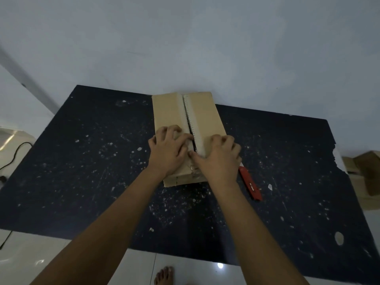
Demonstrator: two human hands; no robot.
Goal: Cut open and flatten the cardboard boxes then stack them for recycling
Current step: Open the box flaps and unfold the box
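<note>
A long tan cardboard box lies on a dark speckled mat, its two top flaps split along a taped middle seam. My left hand rests on the left flap near the box's near end, fingers curled with the tips at the seam's edge. My right hand sits on the right flap, its fingers curled and its thumb at the slit. A red utility knife lies on the mat just right of the box, beside my right wrist.
More brown cardboard sits off the mat's torn right edge. A black cable runs along the floor at the left. A white wall stands behind the mat. A bare foot shows on the tiles below.
</note>
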